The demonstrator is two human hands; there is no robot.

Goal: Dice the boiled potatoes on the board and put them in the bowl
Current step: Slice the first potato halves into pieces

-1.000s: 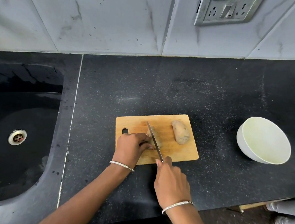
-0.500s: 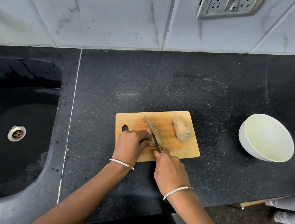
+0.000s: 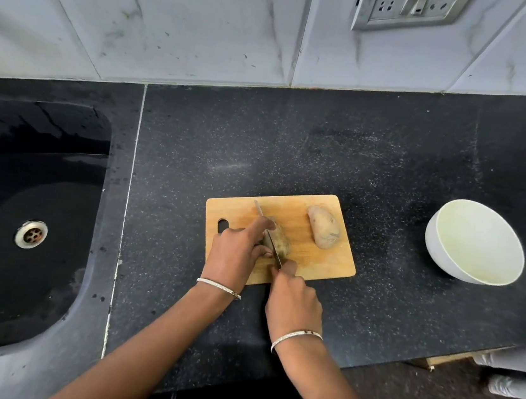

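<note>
Left hand (image 3: 235, 249) sits over the near potato (image 3: 283, 245) in the middle of the board (image 3: 323, 263). Its fingers curl round the potato's left end and the forefinger reaches forward along the top, I take it to stop the soft, round thing rolling under the cut. Right hand (image 3: 296, 298) is wrapped round the handle of the knife (image 3: 270, 240) at the board's front edge, one digit laid forward toward the blade, probably to steer it. The blade runs away from the person at a slant, its tip showing beyond the left fingers, and it lies between those fingers and the potato's bulk, seemingly partway in, though how deep I cannot tell. That closeness is the risk, for the holding fingertips look to be right against the steel. A second potato (image 3: 323, 227) lies whole at the board's far right, out of the knife's way until its turn. The bowl (image 3: 437, 250) stands on the dark worktop (image 3: 295, 143), well apart to the right on the knife-hand side, handy for carrying pieces across; I see nothing in it, so the dicing looks barely begun. The sink (image 3: 48, 126) lies off to the left, taking no part
</note>
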